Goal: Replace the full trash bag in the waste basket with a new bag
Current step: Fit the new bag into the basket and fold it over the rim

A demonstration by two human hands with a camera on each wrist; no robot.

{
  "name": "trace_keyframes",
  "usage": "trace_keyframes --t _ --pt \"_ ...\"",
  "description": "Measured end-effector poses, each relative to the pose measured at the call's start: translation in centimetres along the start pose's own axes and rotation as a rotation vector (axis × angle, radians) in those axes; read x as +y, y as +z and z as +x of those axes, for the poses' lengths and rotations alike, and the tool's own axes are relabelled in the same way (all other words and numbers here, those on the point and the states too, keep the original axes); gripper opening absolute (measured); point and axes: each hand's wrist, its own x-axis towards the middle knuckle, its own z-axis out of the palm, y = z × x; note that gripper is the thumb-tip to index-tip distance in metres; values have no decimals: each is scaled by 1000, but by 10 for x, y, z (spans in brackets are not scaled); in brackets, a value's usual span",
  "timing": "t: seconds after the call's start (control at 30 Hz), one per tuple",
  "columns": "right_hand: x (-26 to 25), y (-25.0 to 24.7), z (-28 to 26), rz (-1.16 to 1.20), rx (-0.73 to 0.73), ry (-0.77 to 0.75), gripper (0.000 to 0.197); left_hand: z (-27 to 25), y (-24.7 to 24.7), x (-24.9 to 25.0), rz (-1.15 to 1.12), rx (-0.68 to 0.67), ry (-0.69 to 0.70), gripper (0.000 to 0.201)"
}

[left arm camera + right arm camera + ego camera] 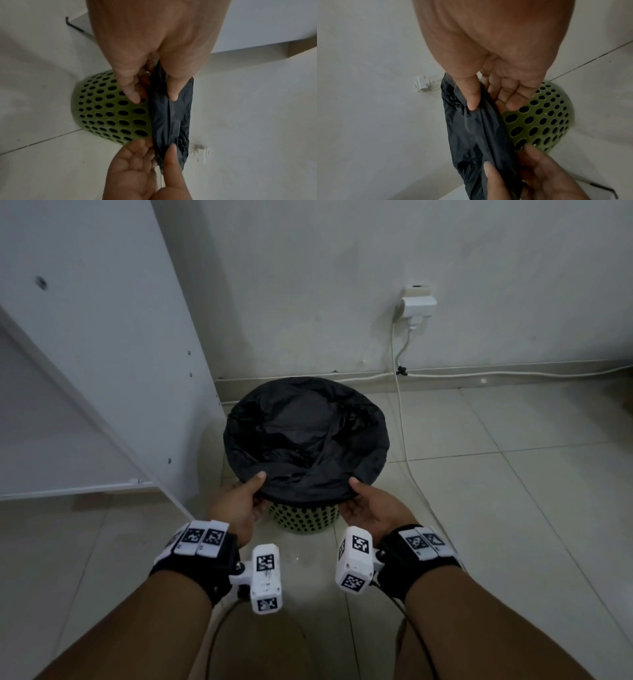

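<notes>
A green perforated waste basket [301,517] stands on the floor tiles near the wall. A black trash bag [305,433] lines it, with its edge folded down over the rim. My left hand [248,494] and right hand [361,498] hold the near rim a basket-width apart. Each thumb lies on top of the bag and the fingers curl beneath the folded edge. In the left wrist view my left hand [154,98] pinches the bag [171,121] beside the basket wall [109,112]. The right wrist view has my right hand [489,104] pinching the bag [479,135] above the basket [539,121].
A white cabinet [102,354] stands close on the left of the basket. A wall socket with a plug [418,304] sits behind it to the right. Its white cable [404,422] runs down across the tiles just right of the basket.
</notes>
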Motion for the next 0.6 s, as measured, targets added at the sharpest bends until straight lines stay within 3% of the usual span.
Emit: trace_keyframes --t 0.17,0.37,0.5,0.6 --pt "20 3 6 -86 -15 -12 4 -22 18 -30 38 -41 25 15" --pt "22 -5 5 -228 -52 -73 8 -18 15 -29 -40 -13 -20 26" --pt "1 -10 2 -137 -10 -153 22 -14 7 -23 24 -46 1 23" --pt "-13 -9 3 -106 7 -128 25 -15 3 -18 82 -81 34 22"
